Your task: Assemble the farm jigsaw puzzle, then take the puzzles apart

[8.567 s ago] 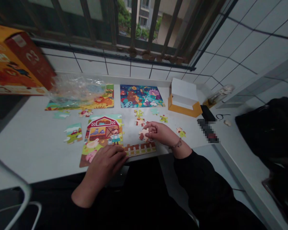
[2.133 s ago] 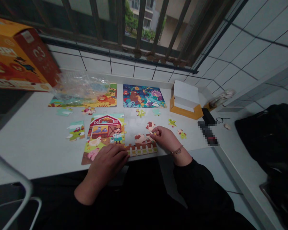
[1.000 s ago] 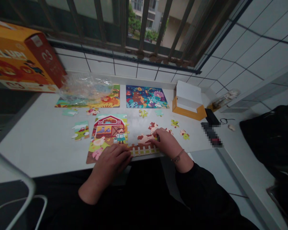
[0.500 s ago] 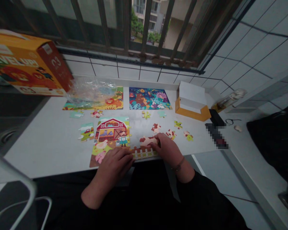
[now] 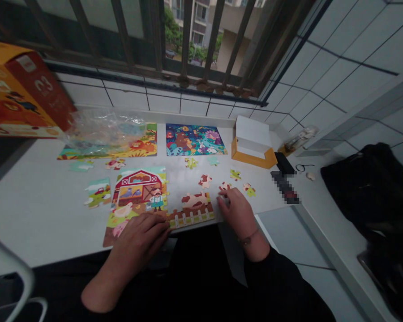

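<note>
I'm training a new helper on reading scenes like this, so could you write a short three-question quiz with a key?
1. True or false: the left hand rests on the barn puzzle.
2. From the person's side, where does the blue picture lie relative to the lion picture? A) left; B) right; C) underneath.
3. What lies over part of the lion picture?

Key: 1 true; 2 B; 3 clear plastic wrap.

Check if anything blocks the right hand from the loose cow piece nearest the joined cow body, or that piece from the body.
Nothing visible blocks the right hand from the loose piece, or that from the joined cow body; a second spotted piece lies just beyond the fingertips.
</note>
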